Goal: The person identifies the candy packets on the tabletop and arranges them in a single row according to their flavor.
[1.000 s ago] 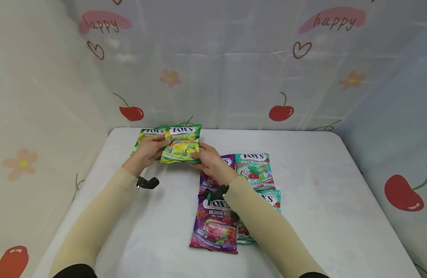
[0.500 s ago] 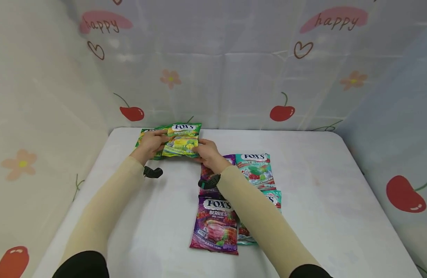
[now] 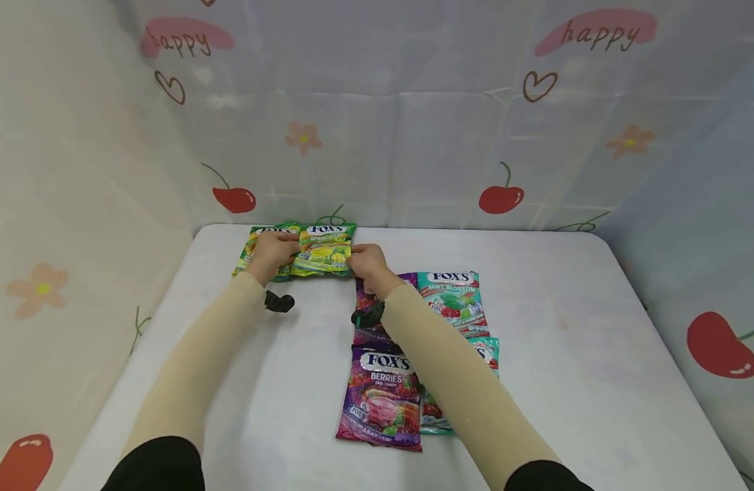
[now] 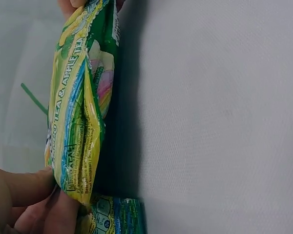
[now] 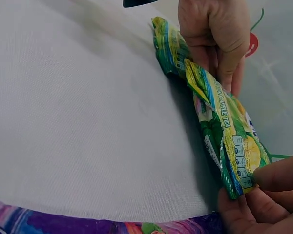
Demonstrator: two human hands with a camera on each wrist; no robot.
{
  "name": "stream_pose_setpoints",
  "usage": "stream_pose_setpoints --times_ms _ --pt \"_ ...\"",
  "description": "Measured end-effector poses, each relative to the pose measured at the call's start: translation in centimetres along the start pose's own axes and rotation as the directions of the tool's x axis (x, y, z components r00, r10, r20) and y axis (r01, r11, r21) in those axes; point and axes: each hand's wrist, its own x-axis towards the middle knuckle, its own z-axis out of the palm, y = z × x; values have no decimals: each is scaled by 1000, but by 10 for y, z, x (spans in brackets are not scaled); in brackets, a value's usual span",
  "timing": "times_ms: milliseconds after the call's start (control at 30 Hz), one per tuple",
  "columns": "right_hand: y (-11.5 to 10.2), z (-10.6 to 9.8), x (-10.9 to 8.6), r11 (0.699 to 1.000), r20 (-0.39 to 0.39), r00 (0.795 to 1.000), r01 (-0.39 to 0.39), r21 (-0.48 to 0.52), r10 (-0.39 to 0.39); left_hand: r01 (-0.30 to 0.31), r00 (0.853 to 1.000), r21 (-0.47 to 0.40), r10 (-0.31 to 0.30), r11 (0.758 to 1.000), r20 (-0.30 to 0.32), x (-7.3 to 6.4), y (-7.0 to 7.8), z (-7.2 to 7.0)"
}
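A yellow-green candy bag marked FOX'S is held at the table's far edge by both hands. My left hand pinches its left side, thumb in front, as the left wrist view shows. My right hand pinches its right side, thumb on the printed front and fingers behind in the right wrist view. A second candy bag of like yellow-green lies just left of it, partly hidden behind my left hand. In the right wrist view this second bag touches the held bag's end.
Purple berries bags lie in a column mid-table, the rear one partly under my right wrist. Teal mint bags lie beside them, the nearer one mostly hidden by my right sleeve. A printed curtain rises behind the white table.
The held candy bag has gone back and slightly right, lower towards the table beside the second bag. Both hands have moved away from the body with it. The purple and teal bags stay put.
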Motion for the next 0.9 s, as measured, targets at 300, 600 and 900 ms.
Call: stream_pose_setpoints --times_ms 300,600,900 --pt "0 -2 -1 982 16 1000 6 -188 -3 -158 977 300 193 941 -89 -5 0 2" --pt "6 -14 -8 899 108 971 240 -366 -215 -197 967 318 236 927 -91 -7 -4 2" --pt "11 -38 -14 969 171 961 234 -79 -218 -96 995 33 97 995 -24 -12 -11 1"
